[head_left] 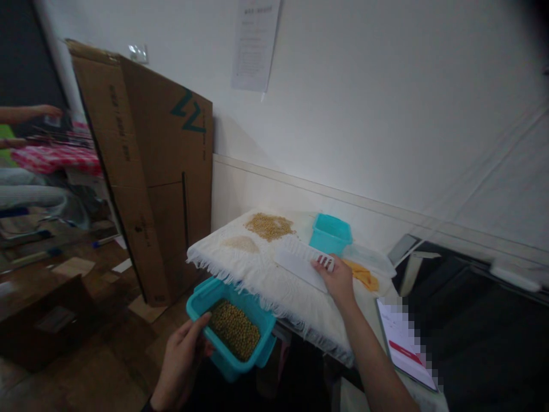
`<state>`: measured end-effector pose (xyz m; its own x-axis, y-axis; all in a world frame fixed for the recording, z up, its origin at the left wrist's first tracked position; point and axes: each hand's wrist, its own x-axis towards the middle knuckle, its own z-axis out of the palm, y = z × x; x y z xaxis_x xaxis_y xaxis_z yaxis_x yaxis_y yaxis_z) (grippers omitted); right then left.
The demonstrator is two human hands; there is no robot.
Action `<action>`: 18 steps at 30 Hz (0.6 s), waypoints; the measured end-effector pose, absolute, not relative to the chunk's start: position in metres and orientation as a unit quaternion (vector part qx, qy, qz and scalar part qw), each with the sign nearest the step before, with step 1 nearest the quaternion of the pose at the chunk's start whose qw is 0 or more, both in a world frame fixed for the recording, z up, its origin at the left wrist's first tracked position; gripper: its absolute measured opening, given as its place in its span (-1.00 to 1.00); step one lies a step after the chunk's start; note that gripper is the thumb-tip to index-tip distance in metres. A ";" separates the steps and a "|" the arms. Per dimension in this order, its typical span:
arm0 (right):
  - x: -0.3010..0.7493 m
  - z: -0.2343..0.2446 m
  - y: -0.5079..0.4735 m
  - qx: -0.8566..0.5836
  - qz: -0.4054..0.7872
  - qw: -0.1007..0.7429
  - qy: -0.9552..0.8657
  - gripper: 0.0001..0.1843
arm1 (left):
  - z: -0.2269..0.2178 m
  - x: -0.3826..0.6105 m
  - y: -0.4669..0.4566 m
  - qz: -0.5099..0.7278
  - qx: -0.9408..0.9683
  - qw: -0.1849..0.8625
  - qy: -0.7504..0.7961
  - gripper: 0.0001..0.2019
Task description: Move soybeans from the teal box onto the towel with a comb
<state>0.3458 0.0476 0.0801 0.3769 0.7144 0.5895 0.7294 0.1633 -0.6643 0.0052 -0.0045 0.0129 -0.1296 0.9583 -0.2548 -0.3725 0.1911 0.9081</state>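
My left hand [182, 355] grips the near-left rim of a teal plastic container [268, 329], thumb over the edge. Small green beans [235, 331] lie inside it, and it hangs just off the table's front edge. My right hand [339, 281] is closed on the slotted end of a flat white plastic piece [300, 264], which rests on or just above a fringed white cloth [210, 249]. Behind that piece lies a spread of yellowish beans [270, 226]. To their front left is a low heap of pale fine grains [241, 245].
A second teal container [331, 233] stands at the back near the wall. Beside it are a clear lid [371, 258] and a yellow cloth [362, 276]. A tablet-like screen [405, 343] lies at right. Tall cardboard [163, 166] stands left; beyond it, another person's hand [45, 111] shows.
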 end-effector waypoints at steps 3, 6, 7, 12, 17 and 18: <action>0.341 0.080 0.043 -0.645 0.002 0.518 -0.562 -0.61 | 0.011 0.004 -0.005 0.564 0.289 0.605 0.482 -0.64; 0.338 0.081 0.040 -0.643 0.009 0.528 -0.554 -0.63 | 0.010 0.004 -0.004 0.561 0.288 0.602 0.490 -0.66; 0.336 0.081 0.039 -0.643 0.012 0.530 -0.553 -0.63 | 0.009 0.005 -0.004 0.563 0.285 0.600 0.492 -0.67; 0.323 0.081 0.028 -0.642 0.014 0.523 -0.561 -0.63 | 0.009 0.006 -0.003 0.567 0.272 0.595 0.500 -0.68; 0.303 0.068 0.010 -0.655 0.016 0.520 -0.549 -0.59 | 0.011 0.007 -0.006 0.570 0.269 0.605 0.487 -0.68; 0.299 0.066 0.007 -0.657 0.012 0.525 -0.540 -0.59 | 0.011 0.007 -0.006 0.566 0.272 0.608 0.485 -0.67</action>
